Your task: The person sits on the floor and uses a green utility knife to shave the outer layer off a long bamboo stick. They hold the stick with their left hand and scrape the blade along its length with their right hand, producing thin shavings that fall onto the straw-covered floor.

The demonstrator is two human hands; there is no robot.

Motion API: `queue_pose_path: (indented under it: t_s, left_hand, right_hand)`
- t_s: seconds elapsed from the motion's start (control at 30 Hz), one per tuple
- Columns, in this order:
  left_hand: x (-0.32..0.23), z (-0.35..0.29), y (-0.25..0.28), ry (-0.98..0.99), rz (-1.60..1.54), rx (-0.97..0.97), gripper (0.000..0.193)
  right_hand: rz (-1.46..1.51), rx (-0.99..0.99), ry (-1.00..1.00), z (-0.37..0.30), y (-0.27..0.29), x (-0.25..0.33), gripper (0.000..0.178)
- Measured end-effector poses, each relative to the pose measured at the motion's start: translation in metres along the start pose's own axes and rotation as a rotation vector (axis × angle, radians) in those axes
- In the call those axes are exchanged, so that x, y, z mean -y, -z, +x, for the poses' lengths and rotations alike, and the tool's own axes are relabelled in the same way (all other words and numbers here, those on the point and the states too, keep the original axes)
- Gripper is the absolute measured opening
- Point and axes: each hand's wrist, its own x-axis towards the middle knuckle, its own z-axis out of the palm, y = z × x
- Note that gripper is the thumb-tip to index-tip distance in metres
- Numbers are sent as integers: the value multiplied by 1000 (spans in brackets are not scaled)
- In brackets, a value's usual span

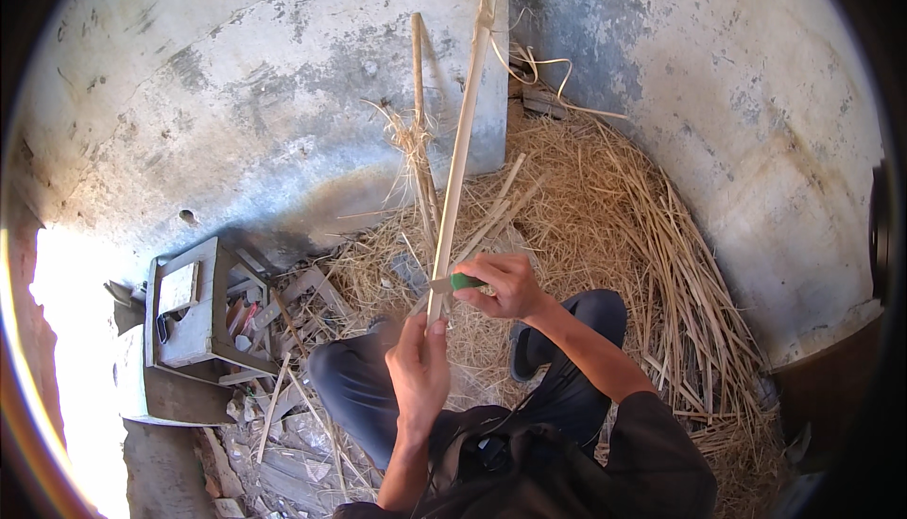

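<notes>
Tan strip (460, 155), top cut off | left hand (419, 363) pinching strip | right hand (507, 285) gripping knife (441, 286), handle (463, 281) partly hidden

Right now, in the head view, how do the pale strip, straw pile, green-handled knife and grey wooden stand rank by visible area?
1. Straw pile
2. Grey wooden stand
3. Pale strip, long but narrow, cropped at the top
4. Green-handled knife, partly covered by the right hand

Pale, narrow strip (458, 160), woody, with one raised node: long, near straight, slanting slightly right, upper end beyond view. Knife (460, 282), green-handled: short blade set crosswise over the strip near its lower end.
</notes>
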Motion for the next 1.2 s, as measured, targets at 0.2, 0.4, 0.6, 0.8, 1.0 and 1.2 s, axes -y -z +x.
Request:
queue_pose_path:
  t_s: [0.2,0.4,0.6,0.8,1.0,1.2]
  left_hand:
    - [8,-5,8,72,-12,85,22]
    - [21,-21,6,140,-162,106,22]
    - [25,-18,8,197,-258,140,29]
    - [10,-6,8,310,-420,190,22]
    - [16,1,4,182,-234,190,21]
    - [1,2,1,163,-15,153,31]
  right_hand:
    - [46,-89,-184,-2,1,-11,31]
    - [-4,-24,-172,-1,18,-17,29]
    - [64,28,-89,-1,11,-10,30]
    - [122,82,8,-7,-5,0,32]
    - [116,34,10,-4,-8,4,31]
    - [50,61,-6,-1,-2,7,30]
